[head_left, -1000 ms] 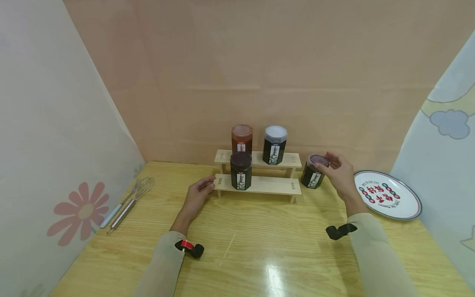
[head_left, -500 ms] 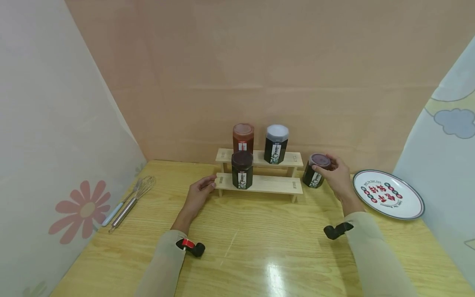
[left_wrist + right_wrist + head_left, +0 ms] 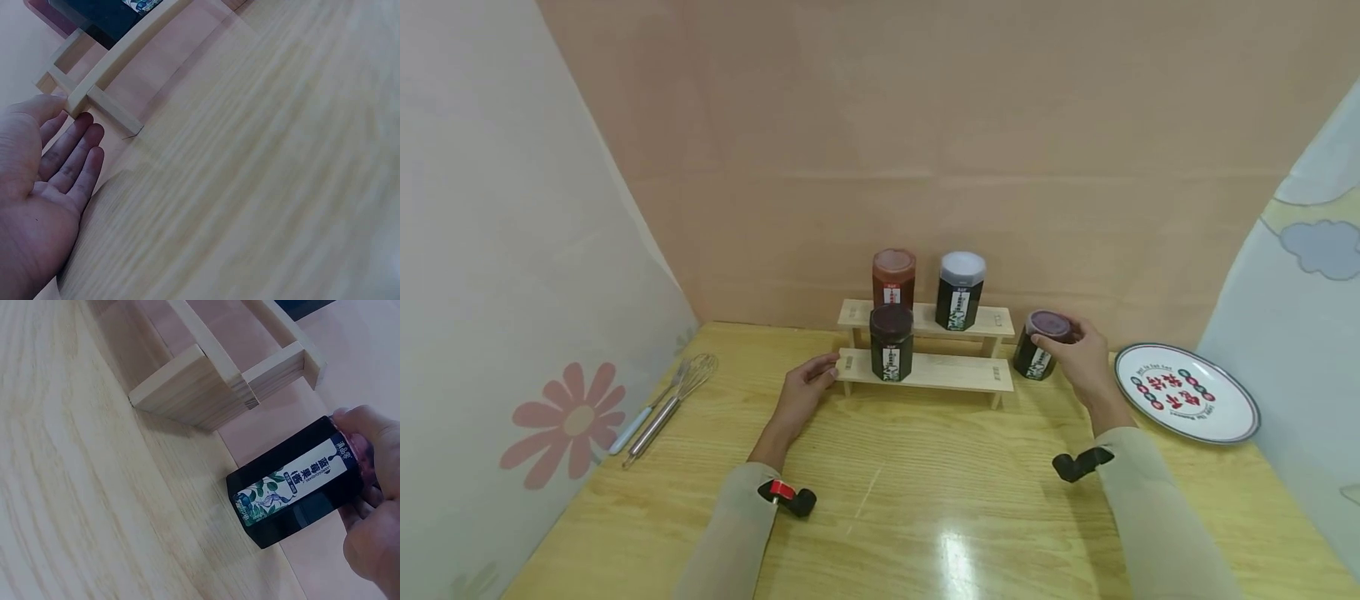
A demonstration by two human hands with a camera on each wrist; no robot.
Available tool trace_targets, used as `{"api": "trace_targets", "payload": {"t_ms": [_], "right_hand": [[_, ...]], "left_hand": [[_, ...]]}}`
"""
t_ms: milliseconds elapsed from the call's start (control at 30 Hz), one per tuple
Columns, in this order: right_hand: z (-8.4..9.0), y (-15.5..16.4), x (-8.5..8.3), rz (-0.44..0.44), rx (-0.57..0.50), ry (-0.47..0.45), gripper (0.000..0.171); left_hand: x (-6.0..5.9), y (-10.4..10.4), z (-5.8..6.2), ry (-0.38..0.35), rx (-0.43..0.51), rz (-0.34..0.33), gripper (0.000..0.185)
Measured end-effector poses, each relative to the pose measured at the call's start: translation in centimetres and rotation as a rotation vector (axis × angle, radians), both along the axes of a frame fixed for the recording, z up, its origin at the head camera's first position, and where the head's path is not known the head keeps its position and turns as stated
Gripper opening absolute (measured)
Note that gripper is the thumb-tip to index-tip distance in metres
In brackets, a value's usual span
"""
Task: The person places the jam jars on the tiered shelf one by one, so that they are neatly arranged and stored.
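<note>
Since a second ago the right hand (image 3: 1078,354) has come down onto the dark jar (image 3: 1039,347) and closed its fingers on the lid. Before, the fingers were spread above it. The left hand (image 3: 802,390) has stayed where it was.

The wooden rack (image 3: 927,367) with two steps is the thing to look from. The dark jar stands on the table (image 3: 880,492) just beside the right end of the rack, not on it. The right hand grips the jar's top, thumb on one side and fingers curled round the other side. The right arm reaches forward from the front of the table.

The left hand rests at the left end of the rack. Its fingers are straight and close together, and the thumb touches the rack's corner.

On the rack's low step stands a dark-lid jar (image 3: 891,342). On the high step stand a red jar (image 3: 893,278) and a white-lid jar (image 3: 961,290).

Far to the rack's left lie a whisk (image 3: 673,400) and a fork. Off to its right, past the dark jar, sits a plate (image 3: 1184,392).
</note>
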State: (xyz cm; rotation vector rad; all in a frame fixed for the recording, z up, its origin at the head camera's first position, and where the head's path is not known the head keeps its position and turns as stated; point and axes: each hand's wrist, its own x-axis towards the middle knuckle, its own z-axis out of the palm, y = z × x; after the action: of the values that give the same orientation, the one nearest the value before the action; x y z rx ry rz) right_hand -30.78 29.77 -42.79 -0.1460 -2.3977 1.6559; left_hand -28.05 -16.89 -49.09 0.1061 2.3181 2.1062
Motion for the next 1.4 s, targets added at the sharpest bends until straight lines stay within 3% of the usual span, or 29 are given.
{"api": "trace_targets", "payload": {"t_ms": [367,567,1000,1400], "right_hand": [[0.8,0.1,0.5,-0.052,0.021,0.001,0.075],[1.4,0.3,1.0,-0.036,0.033,0.027,0.074],[2.9,-0.3,3.8,-0.034,0.056,0.045,0.074],[4.2,-1.0,5.8,0.020,0.054,0.039,0.078]], "left_hand": [[0.0,0.0,-0.2,0.004,0.019,0.007,0.037],[0.0,0.0,-0.1,0.003,0.005,0.015,0.037],[-0.2,-0.1,-0.2,0.011,0.004,0.003,0.037],[-0.2,0.0,-0.2,0.001,0.002,0.004,0.038]]}}
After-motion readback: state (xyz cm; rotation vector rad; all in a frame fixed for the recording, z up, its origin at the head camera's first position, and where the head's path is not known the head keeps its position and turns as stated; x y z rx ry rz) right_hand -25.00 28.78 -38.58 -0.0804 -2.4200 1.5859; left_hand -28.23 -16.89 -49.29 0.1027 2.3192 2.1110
